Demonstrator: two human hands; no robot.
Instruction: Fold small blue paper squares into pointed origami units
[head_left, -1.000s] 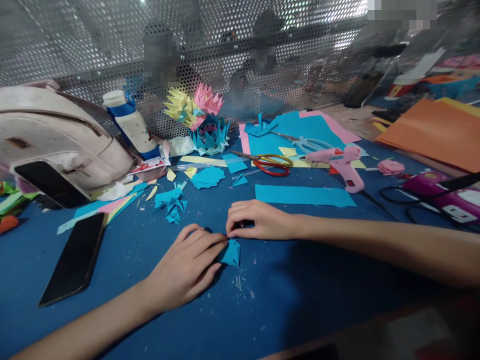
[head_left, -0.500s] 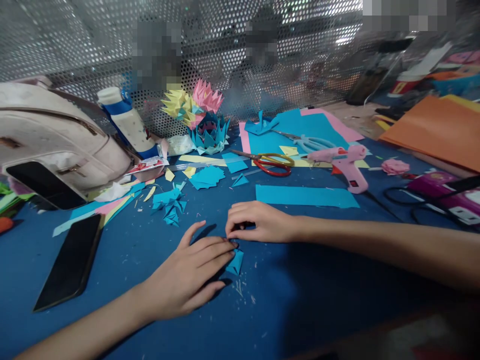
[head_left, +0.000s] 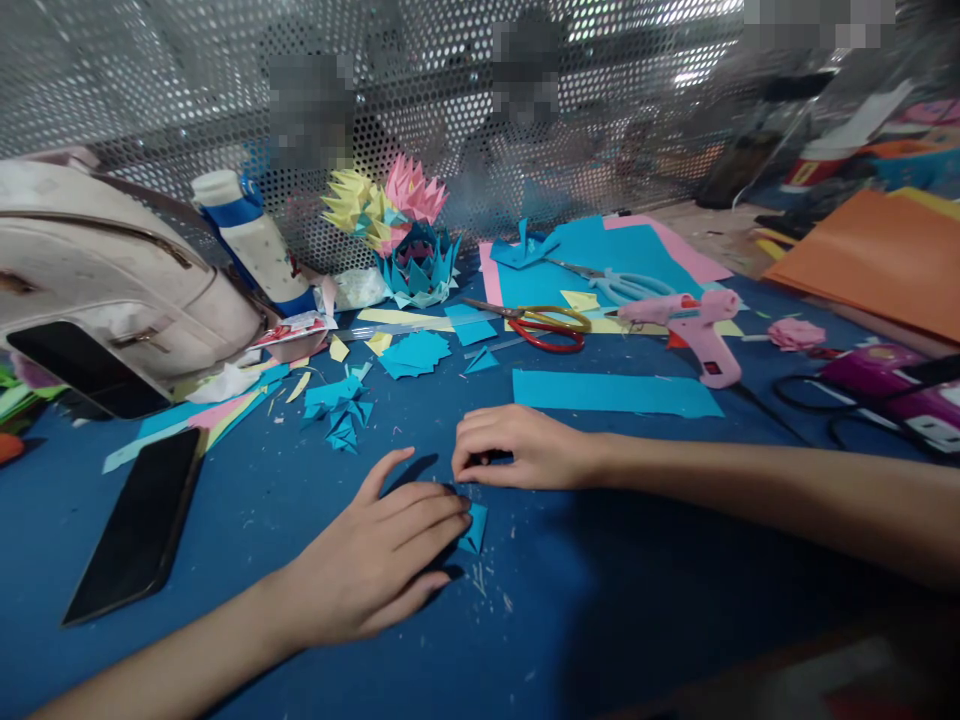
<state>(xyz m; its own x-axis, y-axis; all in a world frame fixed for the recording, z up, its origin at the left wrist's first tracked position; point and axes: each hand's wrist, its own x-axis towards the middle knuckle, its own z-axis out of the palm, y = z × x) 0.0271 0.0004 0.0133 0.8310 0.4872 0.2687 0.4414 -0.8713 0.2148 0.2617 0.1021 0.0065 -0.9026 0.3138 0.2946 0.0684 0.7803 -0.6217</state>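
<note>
A small folded blue paper (head_left: 474,529) lies on the dark blue table, partly covered by the fingertips of my left hand (head_left: 382,560). That hand rests palm down, its thumb and fingers spread. Just beyond the paper, my right hand (head_left: 525,447) has its fingers curled down to the thumb; whatever is between the tips, if anything, is hidden. Several folded blue pieces (head_left: 341,410) sit behind my left hand, and a blue paper strip (head_left: 615,392) lies behind my right forearm.
Red and yellow-handled scissors (head_left: 551,328), a pink glue gun (head_left: 705,335) and light-blue scissors (head_left: 634,287) lie farther back. A phone (head_left: 139,525) lies at left, near a white bag (head_left: 97,260) and a bottle (head_left: 259,245). Paper flowers (head_left: 416,262) stand against the perforated screen.
My left fingertips have drawn slightly down, away from my right hand, leaving a small gap between the hands. The folded paper has barely moved.
</note>
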